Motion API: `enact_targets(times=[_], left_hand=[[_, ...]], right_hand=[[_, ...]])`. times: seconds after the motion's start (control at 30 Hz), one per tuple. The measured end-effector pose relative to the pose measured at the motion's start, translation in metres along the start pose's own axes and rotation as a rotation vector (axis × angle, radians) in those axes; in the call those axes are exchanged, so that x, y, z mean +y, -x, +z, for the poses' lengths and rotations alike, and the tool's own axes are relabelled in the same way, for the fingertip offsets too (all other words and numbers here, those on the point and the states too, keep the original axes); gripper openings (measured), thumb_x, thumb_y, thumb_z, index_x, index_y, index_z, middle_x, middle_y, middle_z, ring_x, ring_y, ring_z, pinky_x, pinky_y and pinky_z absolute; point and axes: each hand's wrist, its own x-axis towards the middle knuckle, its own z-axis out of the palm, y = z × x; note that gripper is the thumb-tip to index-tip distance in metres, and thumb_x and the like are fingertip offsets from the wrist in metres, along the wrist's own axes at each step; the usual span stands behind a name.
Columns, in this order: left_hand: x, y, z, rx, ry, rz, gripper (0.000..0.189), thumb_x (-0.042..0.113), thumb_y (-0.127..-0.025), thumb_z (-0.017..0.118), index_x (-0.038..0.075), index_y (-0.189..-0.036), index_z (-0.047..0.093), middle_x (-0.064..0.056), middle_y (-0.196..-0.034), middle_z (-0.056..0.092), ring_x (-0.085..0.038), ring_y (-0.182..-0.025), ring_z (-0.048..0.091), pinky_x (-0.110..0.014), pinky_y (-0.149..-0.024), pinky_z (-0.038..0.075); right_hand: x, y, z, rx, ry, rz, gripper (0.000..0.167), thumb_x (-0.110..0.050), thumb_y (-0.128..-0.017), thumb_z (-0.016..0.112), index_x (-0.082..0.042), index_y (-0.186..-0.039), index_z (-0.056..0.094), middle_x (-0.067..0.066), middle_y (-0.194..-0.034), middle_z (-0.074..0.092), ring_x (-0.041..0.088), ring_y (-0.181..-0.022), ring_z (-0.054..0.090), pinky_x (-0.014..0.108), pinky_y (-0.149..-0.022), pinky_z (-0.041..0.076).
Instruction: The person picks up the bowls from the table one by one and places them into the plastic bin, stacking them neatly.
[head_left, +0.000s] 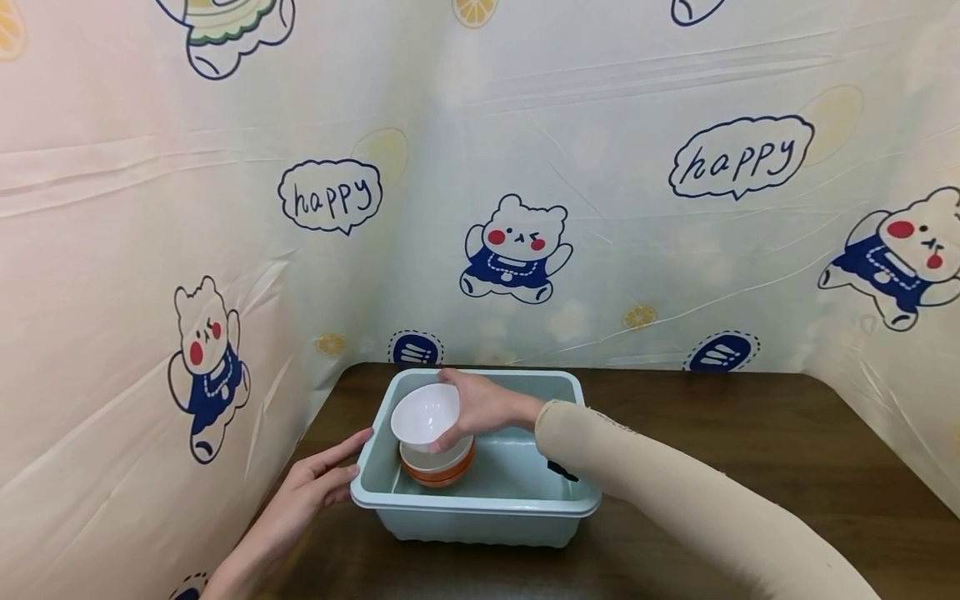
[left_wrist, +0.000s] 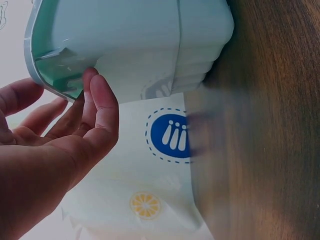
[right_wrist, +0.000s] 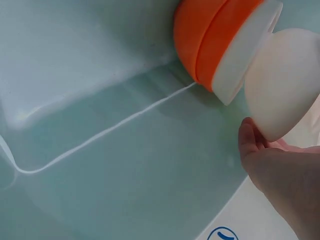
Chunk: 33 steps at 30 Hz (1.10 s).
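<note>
A pale blue-green plastic basin [head_left: 517, 506] stands on the table. My right hand [head_left: 487, 402] reaches into it and holds a white bowl [head_left: 422, 414] by its rim, tilted over a nested stack. Orange bowls [head_left: 441, 478] make up the lower part of that stack, with a white bowl [right_wrist: 242, 60] set in on top. In the right wrist view the held bowl is right beside the stack's rim. My left hand [head_left: 311, 483] grips the basin's left rim, and its bent fingers [left_wrist: 102, 97] show against the outer side in the left wrist view.
Under the basin is a dark brown wooden table [head_left: 697, 442], which extends to the right. A pale cloth [head_left: 600, 250] printed with bears and fruit slices hangs around the back and sides. The basin's walls rise around the bowls.
</note>
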Motion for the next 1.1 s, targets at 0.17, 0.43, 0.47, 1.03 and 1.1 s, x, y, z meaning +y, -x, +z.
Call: enact_targets(times=[0.17, 0.43, 0.47, 1.03, 1.1], left_hand=[[0.001, 0.001, 0.000, 0.013, -0.001, -0.015, 0.055, 0.014, -0.112, 0.050, -0.003, -0.162, 0.033, -0.027, -0.164, 0.033, -0.015, -0.122, 0.065, -0.034, -0.094, 0.058], [0.001, 0.000, -0.001, -0.018, 0.000, 0.018, 0.055, 0.011, -0.112, 0.047, -0.005, -0.162, 0.031, -0.030, -0.164, 0.030, -0.017, -0.123, 0.066, -0.035, -0.094, 0.058], [0.001, 0.000, -0.001, -0.018, -0.002, 0.018, 0.055, 0.011, -0.112, 0.047, -0.005, -0.162, 0.031, -0.031, -0.164, 0.030, -0.017, -0.123, 0.066, -0.035, -0.094, 0.058], [-0.001, -0.001, -0.001, -0.012, -0.001, -0.007, 0.057, 0.016, -0.112, 0.051, -0.003, -0.162, 0.033, -0.029, -0.163, 0.032, -0.017, -0.122, 0.066, -0.035, -0.094, 0.058], [-0.001, -0.001, -0.002, -0.017, 0.000, 0.004, 0.057, 0.016, -0.112, 0.051, -0.004, -0.162, 0.033, -0.029, -0.163, 0.032, -0.016, -0.121, 0.067, -0.035, -0.094, 0.058]], right_hand=[[0.000, 0.001, 0.003, 0.001, 0.006, 0.010, 0.107, -0.044, -0.075, 0.095, -0.011, -0.160, 0.039, 0.008, -0.148, 0.054, 0.023, -0.127, 0.049, 0.046, -0.110, 0.046], [0.003, 0.003, 0.006, -0.010, 0.021, 0.039, 0.106, -0.040, -0.074, 0.097, -0.014, -0.160, 0.040, 0.007, -0.147, 0.053, 0.025, -0.128, 0.041, 0.047, -0.109, 0.045], [0.003, 0.002, 0.007, -0.016, 0.019, 0.040, 0.106, -0.039, -0.074, 0.097, -0.014, -0.160, 0.040, 0.007, -0.146, 0.053, 0.025, -0.127, 0.042, 0.047, -0.109, 0.045], [0.008, 0.004, 0.020, -0.005, 0.045, 0.048, 0.099, -0.042, -0.076, 0.094, -0.014, -0.156, 0.043, 0.005, -0.137, 0.053, 0.022, -0.124, 0.041, 0.045, -0.101, 0.050], [0.008, 0.004, 0.021, 0.003, 0.060, 0.051, 0.099, -0.044, -0.076, 0.094, -0.014, -0.156, 0.044, 0.005, -0.136, 0.053, 0.022, -0.125, 0.040, 0.045, -0.101, 0.050]])
